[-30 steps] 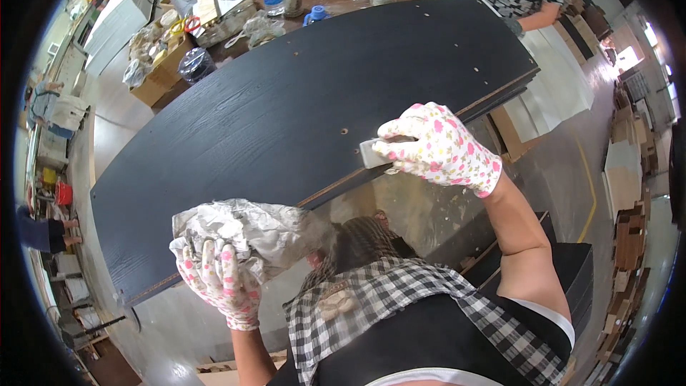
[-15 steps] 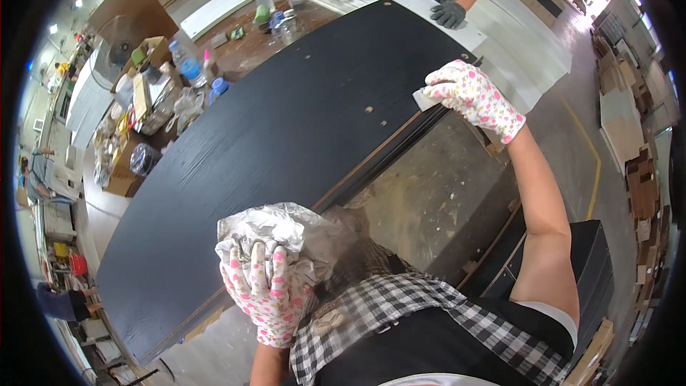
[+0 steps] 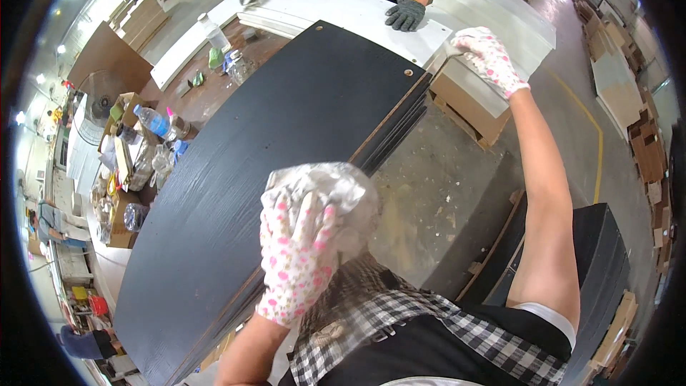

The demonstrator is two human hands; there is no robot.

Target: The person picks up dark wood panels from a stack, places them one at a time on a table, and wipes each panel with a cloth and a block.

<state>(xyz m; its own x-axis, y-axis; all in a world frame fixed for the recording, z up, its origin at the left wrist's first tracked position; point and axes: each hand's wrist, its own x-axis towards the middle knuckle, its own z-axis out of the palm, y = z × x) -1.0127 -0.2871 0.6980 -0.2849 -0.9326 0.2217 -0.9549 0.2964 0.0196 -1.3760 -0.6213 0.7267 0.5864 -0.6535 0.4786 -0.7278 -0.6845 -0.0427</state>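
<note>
Red plastic marks one bucket (image 3: 98, 305), far to the left of the left hand's fingers. Nearer, up and left of those fingers, one open cardboard box (image 3: 123, 236) stands heaped with mixed clutter, too jumbled to count; one dark, shiny wrapped jar (image 3: 134, 217) sits at its near side. Beyond the box, farther from the same fingers, are one clear water bottle (image 3: 152, 121) with a blue label and one small bottle with a pink tip (image 3: 171, 112).

One black wood-grain panel (image 3: 286, 107), topping a stack of dark boards, stretches behind the left fingers and up toward the right ones; two round holes show at its far end.

One left hand (image 3: 299, 250), in a floral glove, shows four fingers slightly spread and bent over one crumpled whitish sheet (image 3: 325, 186), gripping it above the panel's near edge; whether the sheet touches the panel I cannot tell.

Past the panel, two dark-gloved hands (image 3: 406, 14) of one co-worker rest at a white panel (image 3: 343, 8), left of the right fingers.

One right hand (image 3: 488, 61), in a matching glove, has its fingers curled just beyond the black panel's far corner; blur hides whether they hold anything. Below them stands one brown carton (image 3: 464, 107).
</note>
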